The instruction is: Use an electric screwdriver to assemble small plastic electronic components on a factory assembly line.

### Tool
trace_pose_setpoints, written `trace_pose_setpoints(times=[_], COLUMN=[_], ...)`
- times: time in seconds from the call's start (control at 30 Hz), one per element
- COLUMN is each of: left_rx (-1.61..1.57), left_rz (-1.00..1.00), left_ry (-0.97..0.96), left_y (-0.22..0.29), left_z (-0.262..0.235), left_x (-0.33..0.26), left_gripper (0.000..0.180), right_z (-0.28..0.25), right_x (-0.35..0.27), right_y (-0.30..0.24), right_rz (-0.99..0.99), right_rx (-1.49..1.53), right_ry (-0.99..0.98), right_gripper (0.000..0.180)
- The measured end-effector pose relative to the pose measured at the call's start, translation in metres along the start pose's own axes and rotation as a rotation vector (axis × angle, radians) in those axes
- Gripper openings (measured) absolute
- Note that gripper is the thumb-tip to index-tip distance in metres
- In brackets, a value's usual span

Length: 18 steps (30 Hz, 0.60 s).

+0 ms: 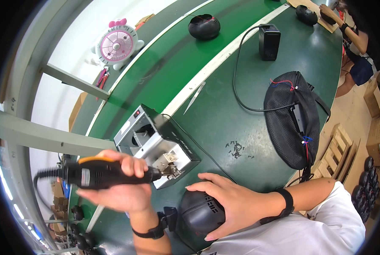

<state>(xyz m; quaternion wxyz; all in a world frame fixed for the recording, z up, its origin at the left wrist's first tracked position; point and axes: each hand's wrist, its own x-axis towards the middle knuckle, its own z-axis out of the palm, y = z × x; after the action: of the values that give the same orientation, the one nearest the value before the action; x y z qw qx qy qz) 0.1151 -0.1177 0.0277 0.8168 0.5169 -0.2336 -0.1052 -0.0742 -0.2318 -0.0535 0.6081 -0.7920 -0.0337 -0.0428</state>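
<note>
My left hand (132, 199) is closed around a black electric screwdriver (98, 174) with a cord at its back end. Its tip reaches the front of a silver and black screw feeder (161, 127), where the bit meets the small metal pick-up part. Beside the feeder, my right hand (234, 199) rests with fingers spread over a rounded black plastic shell (200, 210) that has slots in it. Thumb and fingers press on the shell's sides, holding it against the table near my body. Several small dark screws (236, 149) lie loose on the green table.
A black mesh pouch (279, 127) with red and blue wires lies right, cabled to a black box (269, 44). Another black shell (204, 27) sits on the green belt (156, 63). A pink-white fan (116, 46) stands beyond. A co-worker's hand (329, 12) shows far right.
</note>
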Motion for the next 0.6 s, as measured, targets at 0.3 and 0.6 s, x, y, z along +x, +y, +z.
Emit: trace_pose_setpoints(times=[0.3,0.6], left_rx=[-0.118,-0.210], left_rz=[0.063,-0.090], left_ry=[-0.200,-0.248], left_y=[0.046,0.064], left_z=[-0.004,-0.001], left_x=[-0.020,-0.052], left_gripper=[0.057,0.046], right_z=[0.000,0.005], right_x=[0.007,0.022], right_y=[0.006,-0.004], right_rz=[0.006,0.083], right_rx=[0.095,0.028], right_ry=[-0.001,-0.077], right_gripper=[0.109,0.116])
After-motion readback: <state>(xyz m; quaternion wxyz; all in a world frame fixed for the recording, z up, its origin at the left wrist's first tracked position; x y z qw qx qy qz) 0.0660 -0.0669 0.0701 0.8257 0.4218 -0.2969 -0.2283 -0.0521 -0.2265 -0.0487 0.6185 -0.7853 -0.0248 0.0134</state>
